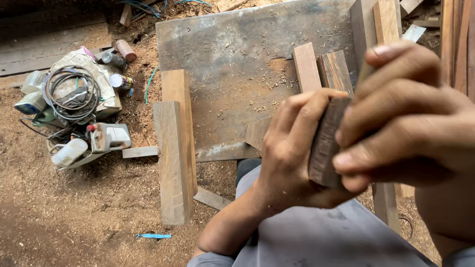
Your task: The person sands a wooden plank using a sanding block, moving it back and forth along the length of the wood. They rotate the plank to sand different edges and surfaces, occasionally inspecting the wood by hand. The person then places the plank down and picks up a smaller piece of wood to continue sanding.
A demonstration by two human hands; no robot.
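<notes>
Gripping a small dark block of wood (pixel 325 143) from both sides, the person holds it up close under the head camera, above their lap. The left hand (pixel 292 148) wraps its fingers (pixel 309 111) around the near face and lower end of the block, closed firmly on it; the right hand (pixel 405 113) presses its fingers (pixel 368 123) against the opposite face, also closed on it. No tool is in either hand, and the block's visible edge looks rough-sawn and dull, so by my judgement the piece is at the stage of being examined or turned over rather than finished; whether any shaping is done on its hidden faces cannot be told. Below, a worn metal sheet (pixel 232 64) lies on the sawdust-covered floor (pixel 74 212), carrying loose shavings and two short wood offcuts (pixel 307 66) near its right edge. Two long pale timber beams (pixel 173 148) lie side by side along the sheet's left edge, uncut as far as one can see. Well apart to the left sits a heap of gear: a coiled cable (pixel 74 91), plastic bottles (pixel 69 151) and spray cans (pixel 121 81), all untouched.
</notes>
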